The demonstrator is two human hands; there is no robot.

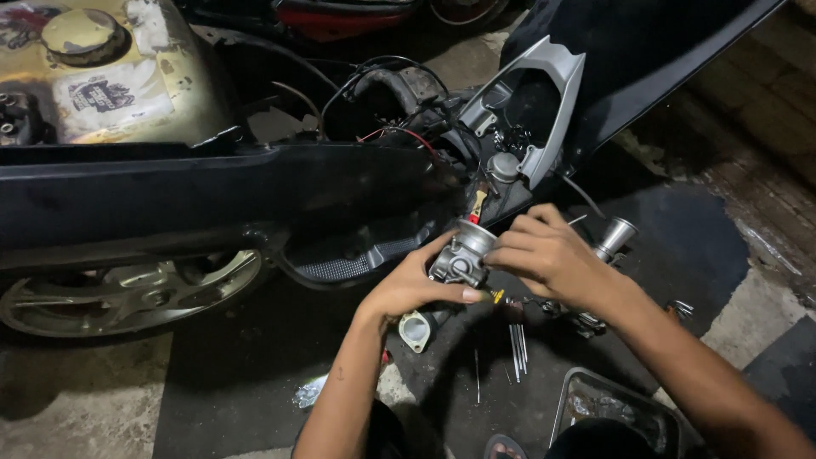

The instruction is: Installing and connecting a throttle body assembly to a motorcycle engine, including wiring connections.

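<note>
My left hand (415, 285) grips a grey metal carburetor (461, 253) from below and the left, holding it up in front of a dismantled scooter. My right hand (548, 255) is closed over the carburetor's right side, fingers curled on its round top opening. A small yellow-tipped part (497, 297) sticks out just under my left thumb. What the right fingers pinch is hidden.
The black scooter body (212, 191) lies across the left, with a wheel (127, 293) below and a grey rear grab rail (552, 93). Thin metal rods (518, 344), a metal tray (612, 408), a pale intake piece (416, 330) and a silver funnel part (614, 238) lie on the dark floor.
</note>
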